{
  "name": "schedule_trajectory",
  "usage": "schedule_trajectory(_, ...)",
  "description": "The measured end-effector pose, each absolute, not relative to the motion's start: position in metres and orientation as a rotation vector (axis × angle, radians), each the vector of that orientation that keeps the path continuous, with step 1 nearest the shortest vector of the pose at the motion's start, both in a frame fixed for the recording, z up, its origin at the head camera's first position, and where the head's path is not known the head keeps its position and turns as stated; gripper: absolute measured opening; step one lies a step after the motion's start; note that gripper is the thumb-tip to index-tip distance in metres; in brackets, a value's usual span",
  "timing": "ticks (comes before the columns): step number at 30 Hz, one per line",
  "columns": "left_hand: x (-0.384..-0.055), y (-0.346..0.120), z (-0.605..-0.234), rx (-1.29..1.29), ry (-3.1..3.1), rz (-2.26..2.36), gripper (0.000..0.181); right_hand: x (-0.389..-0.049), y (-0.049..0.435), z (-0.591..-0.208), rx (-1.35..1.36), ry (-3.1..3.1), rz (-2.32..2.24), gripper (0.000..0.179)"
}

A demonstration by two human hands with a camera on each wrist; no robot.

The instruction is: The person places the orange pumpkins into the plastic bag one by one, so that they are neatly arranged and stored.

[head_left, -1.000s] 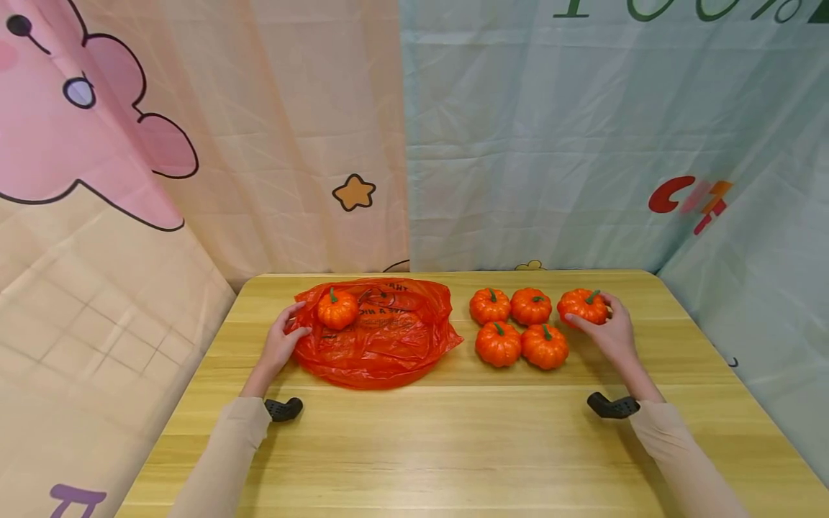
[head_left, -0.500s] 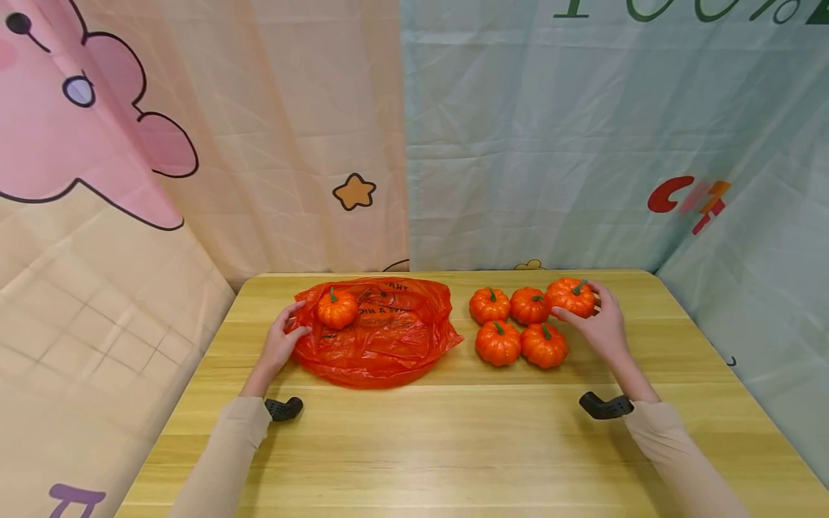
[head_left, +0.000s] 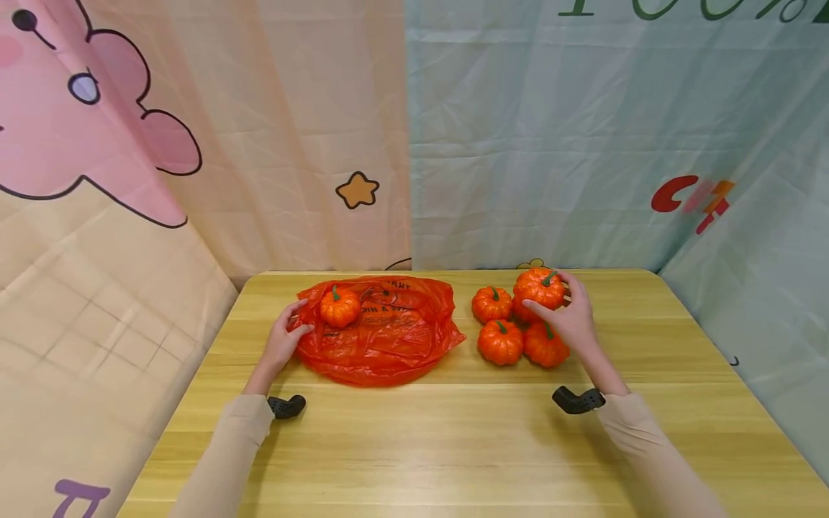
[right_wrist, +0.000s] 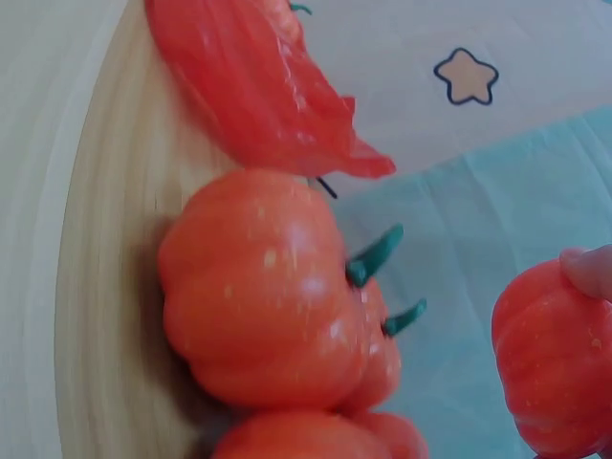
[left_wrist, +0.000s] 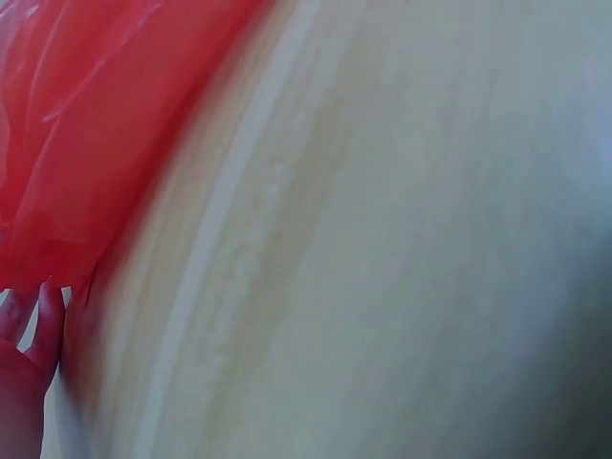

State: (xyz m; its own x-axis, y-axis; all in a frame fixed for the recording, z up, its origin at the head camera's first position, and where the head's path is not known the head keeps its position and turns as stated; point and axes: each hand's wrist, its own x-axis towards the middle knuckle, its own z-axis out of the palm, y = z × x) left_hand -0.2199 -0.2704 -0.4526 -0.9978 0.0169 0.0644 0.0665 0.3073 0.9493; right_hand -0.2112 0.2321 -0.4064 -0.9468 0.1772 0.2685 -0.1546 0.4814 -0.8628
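Note:
In the head view, my left hand [head_left: 283,338] grips the left edge of a flat red plastic bag [head_left: 388,352]. The left wrist view shows fingertips partly covered by the bag's edge [left_wrist: 96,191]. One small orange pumpkin [head_left: 340,308] with a green stem lies on the bag near that hand. My right hand [head_left: 573,316] holds another pumpkin [head_left: 537,284] between thumb and fingers, raised over the group on the right. This held pumpkin [right_wrist: 550,363] also appears in the right wrist view. It mostly hides a pumpkin behind it.
Beside the bag stand three more visible pumpkins, one at the back [head_left: 491,304], a front one [head_left: 500,342] and a front-right one [head_left: 545,347] partly behind my hand. The wooden table [head_left: 414,446] meets a printed curtain [head_left: 518,144] at its back edge.
The right hand has carried its pumpkin leftward and slightly up, from the right end of the group to over the back row. The left hand keeps its place on the bag.

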Motion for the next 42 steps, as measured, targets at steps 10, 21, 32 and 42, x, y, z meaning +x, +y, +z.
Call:
schedule_trajectory(10,-0.219,-0.269,-0.452,-0.076,-2.504,-1.823,0.054,-0.217,0.195,-0.406,0.031,-2.402,1.539,0.080)
schedule_trajectory(21,-0.236,-0.283,-0.480,-0.086,-2.482,-1.817,0.054,-0.221,0.159,-0.407,0.160,-2.375,1.610,0.078)
schedule_trajectory(32,-0.238,-0.284,-0.483,-0.087,-2.492,-1.781,0.053,-0.225,0.126,-0.410,0.228,-2.380,1.679,0.078)
schedule_trajectory(42,-0.224,-0.273,-0.459,-0.089,-2.499,-1.831,0.054,-0.227,0.098,-0.411,0.258,-2.392,1.731,0.079)
